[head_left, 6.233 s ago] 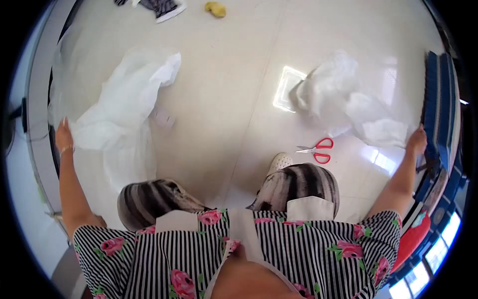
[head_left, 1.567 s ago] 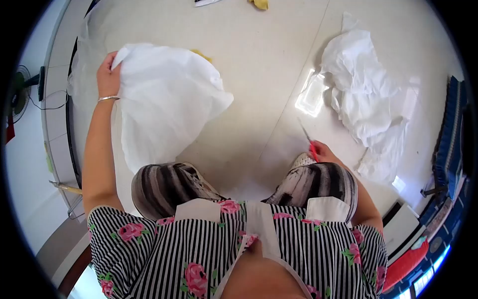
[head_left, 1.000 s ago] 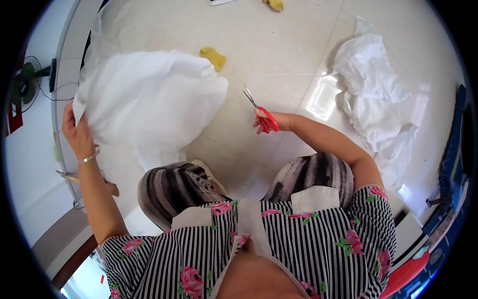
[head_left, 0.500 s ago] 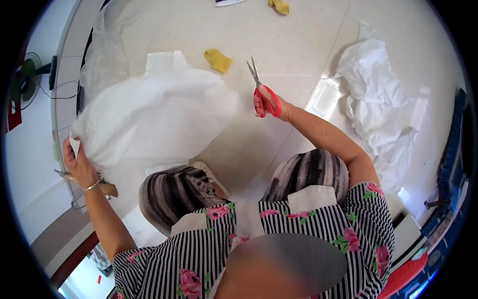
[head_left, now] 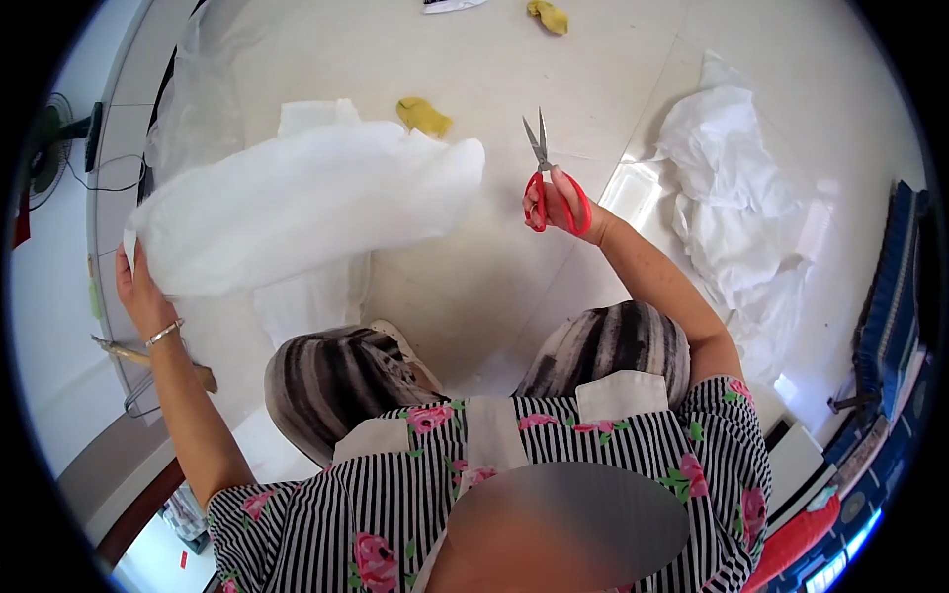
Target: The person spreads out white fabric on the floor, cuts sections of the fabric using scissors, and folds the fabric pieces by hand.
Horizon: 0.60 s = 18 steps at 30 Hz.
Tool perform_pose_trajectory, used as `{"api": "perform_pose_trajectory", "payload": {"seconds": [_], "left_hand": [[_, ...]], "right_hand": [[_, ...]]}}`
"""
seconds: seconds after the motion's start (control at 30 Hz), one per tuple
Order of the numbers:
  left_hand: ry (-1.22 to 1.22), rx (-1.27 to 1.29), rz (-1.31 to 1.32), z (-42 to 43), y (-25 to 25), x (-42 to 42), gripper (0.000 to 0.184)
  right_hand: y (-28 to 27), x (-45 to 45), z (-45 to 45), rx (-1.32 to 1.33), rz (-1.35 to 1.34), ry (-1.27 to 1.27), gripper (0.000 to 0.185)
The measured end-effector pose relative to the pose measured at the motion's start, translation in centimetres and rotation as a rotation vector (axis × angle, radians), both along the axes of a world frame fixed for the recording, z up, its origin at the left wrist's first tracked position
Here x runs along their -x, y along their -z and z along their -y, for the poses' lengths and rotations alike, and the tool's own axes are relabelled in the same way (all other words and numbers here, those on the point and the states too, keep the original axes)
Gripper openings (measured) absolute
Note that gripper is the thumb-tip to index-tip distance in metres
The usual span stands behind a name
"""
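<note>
At the left, my left hand [head_left: 143,292] pinches the edge of a thin white cloth [head_left: 306,203], which billows out to the right above the floor. My right hand [head_left: 568,210] is wrapped round the red handles of a pair of scissors [head_left: 542,163]. The scissors' blades point up and stand slightly apart, clear of the cloth. Just beyond the cloth's far edge lies a yellow cloth piece [head_left: 423,116]. A second crumpled white cloth [head_left: 727,188] rests on the floor to the right of my right hand.
Another yellow piece [head_left: 548,17] lies on the tiled floor [head_left: 474,326] at the top. A fan [head_left: 49,148] stands at the far left, with a wooden-handled tool [head_left: 124,350] below it. Blue striped fabric [head_left: 885,296] and a red item [head_left: 791,544] are on the right.
My right hand has picked up the scissors from the floor and carried them forward and left, and the blades have opened. My left hand has taken hold of the white cloth and spread it sideways.
</note>
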<state>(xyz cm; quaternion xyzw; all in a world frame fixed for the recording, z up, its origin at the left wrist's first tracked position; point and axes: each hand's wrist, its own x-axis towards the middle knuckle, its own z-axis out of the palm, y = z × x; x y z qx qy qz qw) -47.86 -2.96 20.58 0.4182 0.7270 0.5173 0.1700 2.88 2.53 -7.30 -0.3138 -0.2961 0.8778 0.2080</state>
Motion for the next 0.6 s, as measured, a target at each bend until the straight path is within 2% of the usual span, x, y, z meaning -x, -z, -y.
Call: {"api": "perform_pose_trajectory", "payload": {"seconds": [0.03,0.13,0.17,0.27,0.33,0.47,0.53,0.6], "left_hand": [[-0.004,0.03,-0.013,-0.4,0.3,0.2,0.023],[0.204,0.181,-0.492,-2.2,3.1,1.2,0.025],[0.297,0.232,-0.605,-2.5,4.2,0.2,0.031],[0.717,0.333,-0.826,-5.8,5.8,-9.6,0.053],[0.903,0.382,-0.757,-7.6,7.1,-15.9,0.06],[1.286,0.299,-0.649,-10.7,12.4,-24.2,0.061],[1.337,0.367,-0.424,-11.4,15.3,-27.5,0.059],[1.368,0.502,-0.039,-11.6,17.5,-29.9,0.048]], "right_hand": [[0.1,-0.2,0.1,-0.011,-0.023,-0.018,0.061],[0.1,-0.4,0.3,-0.074,-0.051,-0.031,0.059],[-0.2,-0.3,0.7,-0.111,-0.028,-0.014,0.058],[-1.2,-0.3,0.6,-0.244,0.015,-0.002,0.055],[-2.2,-0.3,0.3,-0.346,0.04,-0.008,0.055],[-4.8,-0.4,-0.4,-0.487,0.064,-0.026,0.058],[-5.5,-0.4,-0.4,-0.503,0.061,-0.038,0.058],[-5.8,-0.8,-0.2,-0.506,0.065,-0.043,0.058]]}}
